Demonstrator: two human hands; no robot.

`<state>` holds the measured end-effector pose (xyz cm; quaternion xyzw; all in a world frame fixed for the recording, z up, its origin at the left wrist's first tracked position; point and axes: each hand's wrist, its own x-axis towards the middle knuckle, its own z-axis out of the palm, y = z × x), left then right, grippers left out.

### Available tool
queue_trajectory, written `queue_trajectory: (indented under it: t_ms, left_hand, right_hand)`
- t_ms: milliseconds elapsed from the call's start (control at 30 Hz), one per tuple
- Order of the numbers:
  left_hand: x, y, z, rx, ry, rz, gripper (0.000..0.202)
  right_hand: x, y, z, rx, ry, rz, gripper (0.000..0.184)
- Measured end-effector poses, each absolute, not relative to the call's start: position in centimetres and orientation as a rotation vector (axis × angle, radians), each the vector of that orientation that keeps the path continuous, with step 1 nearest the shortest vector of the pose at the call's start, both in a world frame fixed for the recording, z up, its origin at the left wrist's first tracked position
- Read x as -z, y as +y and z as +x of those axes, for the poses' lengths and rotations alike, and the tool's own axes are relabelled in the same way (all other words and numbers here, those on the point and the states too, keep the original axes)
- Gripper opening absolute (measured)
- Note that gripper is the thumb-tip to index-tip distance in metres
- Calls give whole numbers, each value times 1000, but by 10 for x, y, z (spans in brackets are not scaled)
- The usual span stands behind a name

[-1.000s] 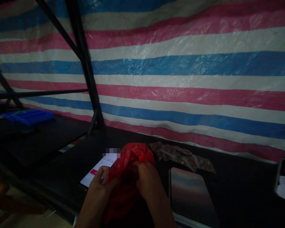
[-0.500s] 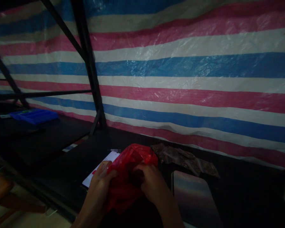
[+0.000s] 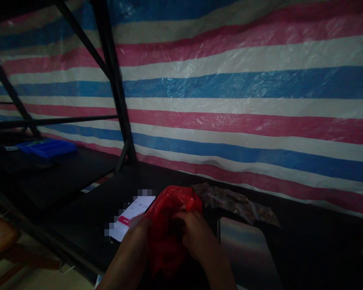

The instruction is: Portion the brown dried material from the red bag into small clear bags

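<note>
A thin red plastic bag [image 3: 175,197] stands bunched up on the black table, its mouth turned toward me. My left hand [image 3: 138,237] is closed on the bag's left side, most of its fingers hidden behind the plastic. At the bag's opening, the fingers of my right hand [image 3: 192,227] are bent in and pinched together. Whether they grip the rim or something dark inside is too dim to make out. Just left of the bag lies a phone [image 3: 133,217] with a lit white screen.
Clear bags of brown dried bits [image 3: 236,203] lie behind my right hand. A flat device with a shiny surface [image 3: 248,249] rests to the right. A blue tray [image 3: 48,148] sits on the far left table, beyond a black metal post [image 3: 117,96]. Striped sheeting [image 3: 245,84] hangs behind.
My left hand has shifted slightly right and down along the bag, uncovering more of the phone screen. The right hand stays at the bag's opening with its fingers slightly moved.
</note>
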<state>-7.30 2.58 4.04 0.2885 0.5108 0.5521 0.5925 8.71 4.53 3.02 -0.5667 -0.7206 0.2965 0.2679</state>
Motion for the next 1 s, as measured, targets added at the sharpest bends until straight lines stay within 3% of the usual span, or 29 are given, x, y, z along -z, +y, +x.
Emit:
queue_trajectory:
  t_ms: [300, 533, 800, 1000]
  left_hand:
    - [-27, 43, -85, -1317, 1333, 920, 35]
    - [-27, 79, -77, -1366, 1395, 1370, 32]
    - [-13, 71, -83, -1502, 1375, 1383, 52]
    - [-26, 55, -113, -1401, 1410, 1568, 53]
  right_hand:
    - [-26, 53, 96, -1061, -1780, -1328, 60]
    - [-15, 54, 118, -1055, -1601, -1393, 50]
    - [-35, 47, 118, -1084, -1456, -1336, 47]
    - [-33, 46, 111, -1053, -1461, -1437, 47]
